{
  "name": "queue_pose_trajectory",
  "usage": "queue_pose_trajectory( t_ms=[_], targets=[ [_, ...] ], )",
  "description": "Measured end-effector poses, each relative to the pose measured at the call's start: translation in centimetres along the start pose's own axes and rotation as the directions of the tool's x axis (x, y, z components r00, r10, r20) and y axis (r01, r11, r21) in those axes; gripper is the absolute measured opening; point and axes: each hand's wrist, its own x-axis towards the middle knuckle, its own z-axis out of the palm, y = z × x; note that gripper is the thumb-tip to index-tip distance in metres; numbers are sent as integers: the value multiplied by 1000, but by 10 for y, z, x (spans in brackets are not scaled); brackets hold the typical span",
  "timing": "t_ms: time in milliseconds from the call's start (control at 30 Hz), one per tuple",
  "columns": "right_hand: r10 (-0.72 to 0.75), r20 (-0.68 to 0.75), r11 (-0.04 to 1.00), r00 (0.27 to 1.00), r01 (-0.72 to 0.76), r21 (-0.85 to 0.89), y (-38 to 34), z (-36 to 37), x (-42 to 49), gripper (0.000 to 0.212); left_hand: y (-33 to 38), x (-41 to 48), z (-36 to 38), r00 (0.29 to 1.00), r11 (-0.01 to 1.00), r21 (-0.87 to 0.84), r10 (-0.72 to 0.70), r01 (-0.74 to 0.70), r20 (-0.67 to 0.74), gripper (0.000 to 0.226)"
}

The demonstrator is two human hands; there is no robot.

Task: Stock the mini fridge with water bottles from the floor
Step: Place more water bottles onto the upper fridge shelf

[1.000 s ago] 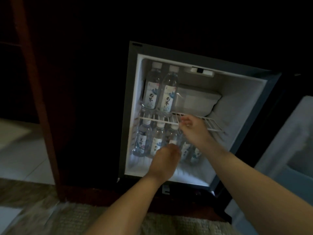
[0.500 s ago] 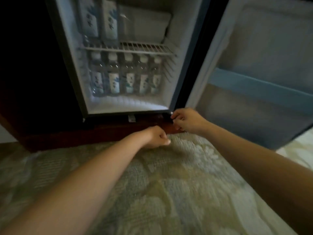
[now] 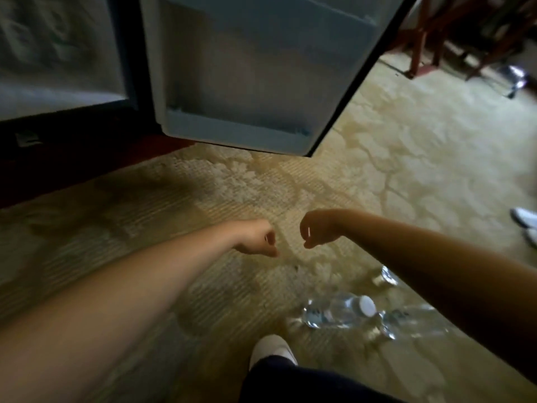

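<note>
Three clear water bottles lie on the patterned carpet at the lower right: one with a white cap (image 3: 338, 311), a second (image 3: 412, 319) to its right, and a third (image 3: 385, 277) half hidden under my right forearm. My left hand (image 3: 257, 239) and my right hand (image 3: 315, 228) hover side by side above the carpet, both curled loosely and holding nothing, well above and left of the bottles. The mini fridge's open door (image 3: 255, 74) hangs at the top centre. Only a blurred strip of the fridge interior (image 3: 55, 53) shows at the top left.
My white shoe (image 3: 271, 349) and dark trouser leg sit at the bottom centre. Wooden chair legs (image 3: 418, 39) stand at the top right. Another pair of white shoes (image 3: 526, 225) shows at the right edge. Carpet (image 3: 406, 158) spreads right of the door.
My view has swung down and right from the fridge shelves to the floor. Both hands have drawn back out of the fridge and now hang over the carpet.
</note>
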Motion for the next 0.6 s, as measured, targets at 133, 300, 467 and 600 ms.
queue_pose_trajectory(
  t_ms=[133,300,467,600],
  targets=[
    [146,248,962,958,-196,191,31,45,5,52,28,26,25,991,994,70,70,-79,115,44],
    [282,557,879,781,-443,176,36,82,8,100,45,39,53,965,984,114,107,-137,239,50],
    [285,577,861,765,-469,196,33,102,2,103,42,38,60,956,975,156,112,-158,272,50],
    [144,449,978,882,-197,75,27,75,-15,72,26,29,51,964,976,162,105,-147,246,52]
  ],
)
